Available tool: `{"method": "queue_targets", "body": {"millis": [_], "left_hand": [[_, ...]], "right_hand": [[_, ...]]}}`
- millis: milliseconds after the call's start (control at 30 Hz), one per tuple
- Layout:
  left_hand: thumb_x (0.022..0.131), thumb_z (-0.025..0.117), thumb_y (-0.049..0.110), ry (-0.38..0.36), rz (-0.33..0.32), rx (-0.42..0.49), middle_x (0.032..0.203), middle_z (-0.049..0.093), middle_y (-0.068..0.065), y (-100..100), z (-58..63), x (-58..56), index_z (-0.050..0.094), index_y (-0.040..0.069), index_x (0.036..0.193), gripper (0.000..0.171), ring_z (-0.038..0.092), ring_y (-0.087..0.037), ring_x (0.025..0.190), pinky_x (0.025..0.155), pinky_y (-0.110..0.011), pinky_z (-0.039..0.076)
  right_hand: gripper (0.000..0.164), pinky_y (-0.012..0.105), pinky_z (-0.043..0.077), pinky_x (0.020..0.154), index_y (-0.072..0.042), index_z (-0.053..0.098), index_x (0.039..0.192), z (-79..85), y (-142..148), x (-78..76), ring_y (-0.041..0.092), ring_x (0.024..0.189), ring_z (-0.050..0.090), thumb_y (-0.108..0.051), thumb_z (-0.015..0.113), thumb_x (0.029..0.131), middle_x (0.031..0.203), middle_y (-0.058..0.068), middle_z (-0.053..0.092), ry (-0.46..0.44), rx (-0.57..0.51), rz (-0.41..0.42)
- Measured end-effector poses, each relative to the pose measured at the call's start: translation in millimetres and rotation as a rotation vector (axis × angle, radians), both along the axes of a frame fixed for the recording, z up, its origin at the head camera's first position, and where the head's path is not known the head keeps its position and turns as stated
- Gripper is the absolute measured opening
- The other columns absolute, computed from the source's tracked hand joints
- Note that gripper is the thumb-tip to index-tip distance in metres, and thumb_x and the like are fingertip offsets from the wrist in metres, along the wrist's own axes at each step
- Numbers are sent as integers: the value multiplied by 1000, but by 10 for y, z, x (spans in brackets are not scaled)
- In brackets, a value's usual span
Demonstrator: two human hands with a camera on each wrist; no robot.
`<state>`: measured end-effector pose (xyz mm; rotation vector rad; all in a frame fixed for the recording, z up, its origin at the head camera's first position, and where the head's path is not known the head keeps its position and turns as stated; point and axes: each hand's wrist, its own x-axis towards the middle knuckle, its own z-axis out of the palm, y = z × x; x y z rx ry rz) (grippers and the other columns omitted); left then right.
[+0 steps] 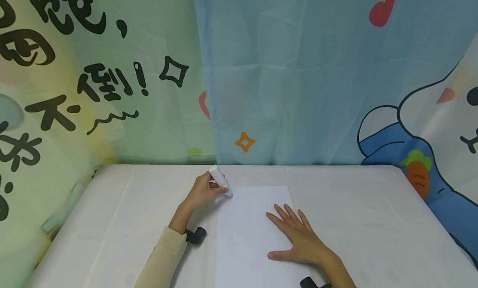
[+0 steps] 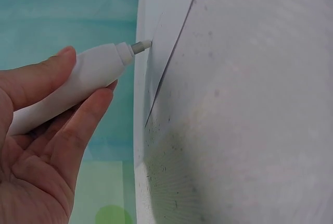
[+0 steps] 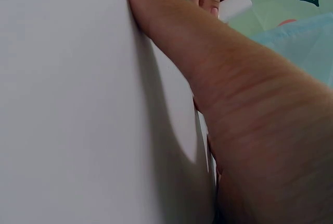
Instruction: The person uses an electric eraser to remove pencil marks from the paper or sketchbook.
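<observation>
My left hand (image 1: 203, 191) grips a white electric eraser (image 1: 221, 181), thumb on one side and fingers on the other. In the left wrist view the thick body of the eraser tilts, and its thin tip in a metal collar meets the paper, or nearly so. The white sheet of paper (image 1: 246, 238) lies on the table, with the eraser at its far left corner. My right hand (image 1: 298, 238) rests spread on the sheet's right side, fingers straight and thumb out to the left. In the right wrist view its thumb (image 3: 171, 21) lies against the paper.
Small dark crumbs (image 2: 164, 169) are scattered on the white-covered table (image 1: 358, 221) beside the paper's corner. Printed cloths hang behind the table, one blue (image 1: 284, 93) and one green (image 1: 164, 126). A black strap camera (image 1: 196, 235) sits on the left wrist.
</observation>
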<state>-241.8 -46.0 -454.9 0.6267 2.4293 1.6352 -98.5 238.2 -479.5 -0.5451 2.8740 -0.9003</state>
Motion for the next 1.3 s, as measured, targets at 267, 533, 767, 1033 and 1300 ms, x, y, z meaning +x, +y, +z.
{"method": "queue_targets", "body": {"millis": [267,533,767,1033,1300], "left_hand": [[86,73,2,-5,-7,-13,105,63,-23,-1,-4,-6,54,-8,114,35,69,-35,96,78,-32,58],[85,74,1,5,-11,-9,103,64,-23,-21,-14,-4,55,-8,113,35,69,-35,95,78,-31,58],[85,74,1,8,-9,-9,102,64,-23,-21,-13,0,55,-8,112,35,70,-34,93,76,-29,57],[84,73,-1,5,-8,21,103,63,-23,-20,-22,-9,55,-9,112,34,69,-36,94,77,-30,57],[85,73,0,25,-30,7,102,62,-23,-35,-7,-3,54,-9,113,35,69,-36,93,76,-29,57]], "right_hand": [[97,51,-8,118,-21,41,149,22,-11,5,39,147,13,-63,76,70,159,13,27,-8,3,-6],[96,54,-5,117,-21,41,149,20,-10,14,39,147,14,-64,75,70,158,13,28,3,4,-2],[96,55,-3,117,-21,40,149,0,-7,9,39,147,14,-65,74,71,158,13,28,14,9,-1],[96,51,-7,118,-21,40,149,12,-8,8,38,147,13,-64,75,70,159,13,28,7,6,-4],[96,49,-9,118,-22,40,149,12,-7,10,38,147,13,-65,75,70,159,12,28,6,4,-5]]}}
